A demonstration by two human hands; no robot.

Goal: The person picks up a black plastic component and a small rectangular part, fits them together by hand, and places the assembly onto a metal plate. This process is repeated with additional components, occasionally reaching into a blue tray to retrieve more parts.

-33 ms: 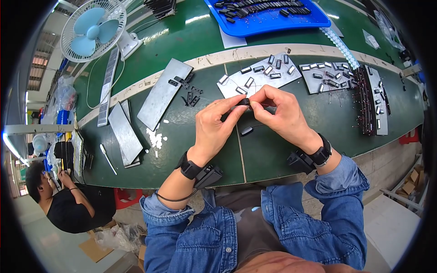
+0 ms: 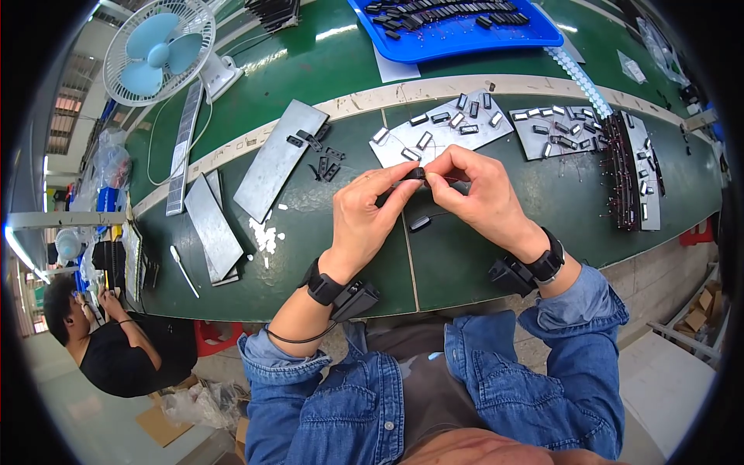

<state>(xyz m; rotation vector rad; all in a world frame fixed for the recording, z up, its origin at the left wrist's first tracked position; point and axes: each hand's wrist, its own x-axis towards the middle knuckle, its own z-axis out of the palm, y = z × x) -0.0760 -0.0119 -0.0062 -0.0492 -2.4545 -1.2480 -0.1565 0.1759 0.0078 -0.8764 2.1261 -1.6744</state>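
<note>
My left hand (image 2: 368, 213) and my right hand (image 2: 473, 194) meet above the green table (image 2: 542, 201), both pinching one small black part (image 2: 416, 173) between thumb and fingertips. A second small black part (image 2: 421, 224) lies on the table just below my hands. Behind them a grey sheet (image 2: 434, 133) carries several small black-and-silver parts. Both wrists wear black bands with boxes attached.
Grey metal plates (image 2: 275, 159) (image 2: 213, 229) lie at the left, a rack of black parts (image 2: 624, 170) at the right. A blue tray (image 2: 465, 31) of parts and a fan (image 2: 159, 50) stand at the back. Another person (image 2: 116, 341) sits at lower left.
</note>
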